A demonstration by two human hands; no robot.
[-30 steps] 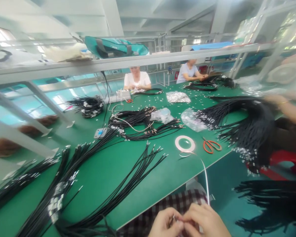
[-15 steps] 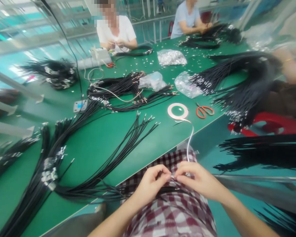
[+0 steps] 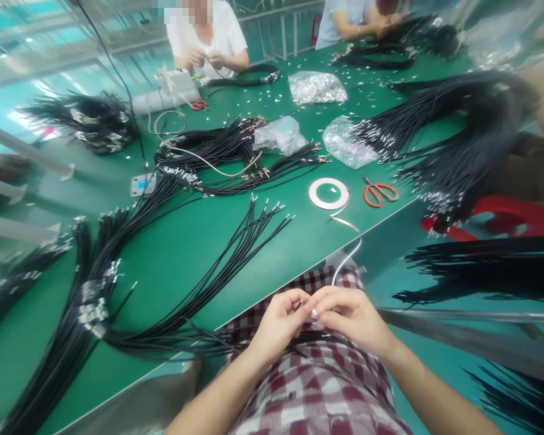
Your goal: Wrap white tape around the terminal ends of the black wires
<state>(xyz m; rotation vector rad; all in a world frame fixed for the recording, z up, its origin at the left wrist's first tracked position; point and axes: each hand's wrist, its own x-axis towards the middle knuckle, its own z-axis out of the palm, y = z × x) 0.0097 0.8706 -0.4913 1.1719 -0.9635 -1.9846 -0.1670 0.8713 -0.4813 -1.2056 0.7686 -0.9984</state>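
Note:
My left hand [image 3: 278,323] is closed in a pinch over my lap, with a thin dark cable end partly showing between its fingers. Against it, my right hand [image 3: 351,317] pinches the end of a narrow white tape strip [image 3: 343,264]; a small shiny bit shows at its fingertips. The strip runs up over the table edge towards a flat tape roll [image 3: 314,194]. Black cables [image 3: 176,345] reach from the table onto my lap, under both hands. My fingers mostly hide what lies between them.
Red-handled scissors [image 3: 381,194] lie right of the roll. More black cable bundles [image 3: 236,254] spread over the green table [image 3: 194,241]. Plastic bags [image 3: 317,87] of small parts stand farther back. Co-workers sit across the table and at right. Cables also hang over a rail [image 3: 471,315] on my right.
My hands have come together, the right fingertips moving left onto the left ones. The tape strip has slackened and shifted, bending over the table edge. The whole view has tilted slightly downward.

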